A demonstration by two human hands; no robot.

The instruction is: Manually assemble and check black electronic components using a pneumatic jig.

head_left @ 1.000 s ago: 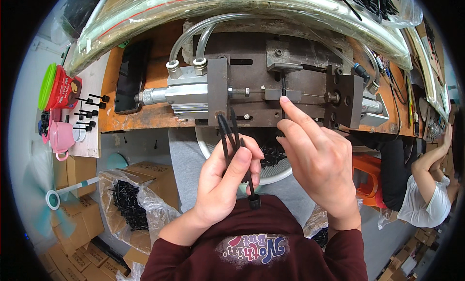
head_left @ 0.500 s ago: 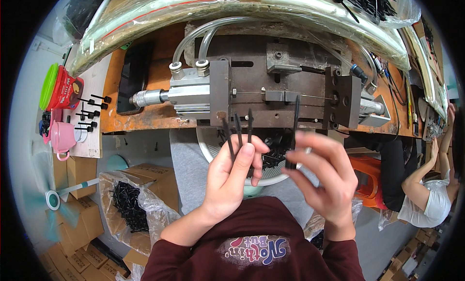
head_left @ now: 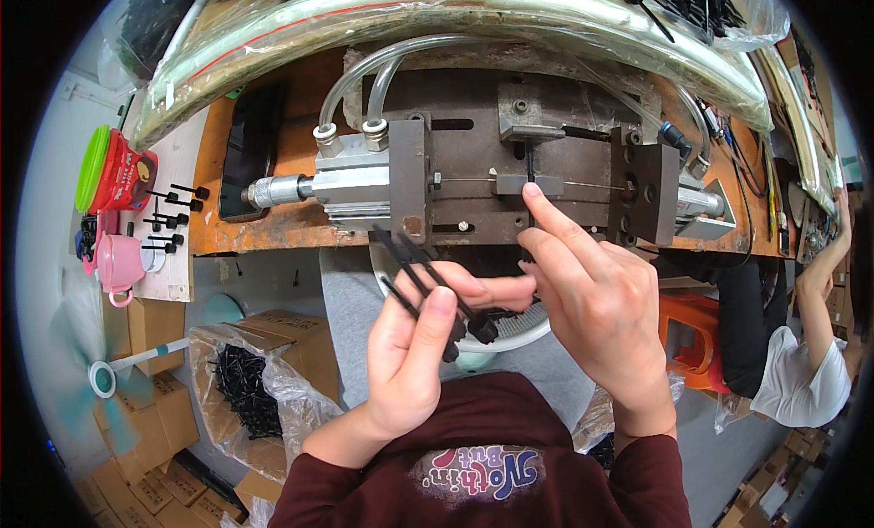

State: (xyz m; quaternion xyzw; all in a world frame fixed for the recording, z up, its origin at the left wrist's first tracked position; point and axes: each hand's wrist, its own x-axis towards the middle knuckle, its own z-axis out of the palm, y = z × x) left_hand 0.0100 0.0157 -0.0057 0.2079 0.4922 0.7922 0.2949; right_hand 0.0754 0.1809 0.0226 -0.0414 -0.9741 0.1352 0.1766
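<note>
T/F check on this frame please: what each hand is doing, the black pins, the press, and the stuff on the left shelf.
1. The left hand holds several black pins. True.
2. The right hand rests flat in the lap. False: its forefinger reaches up to the metal press, at a black pin standing in the slot.
3. A pink cup stands at the left. True.
4. The bag by the boxes holds white parts. False: they are black.
5. Clear hoses run to the cylinder. True.
</note>
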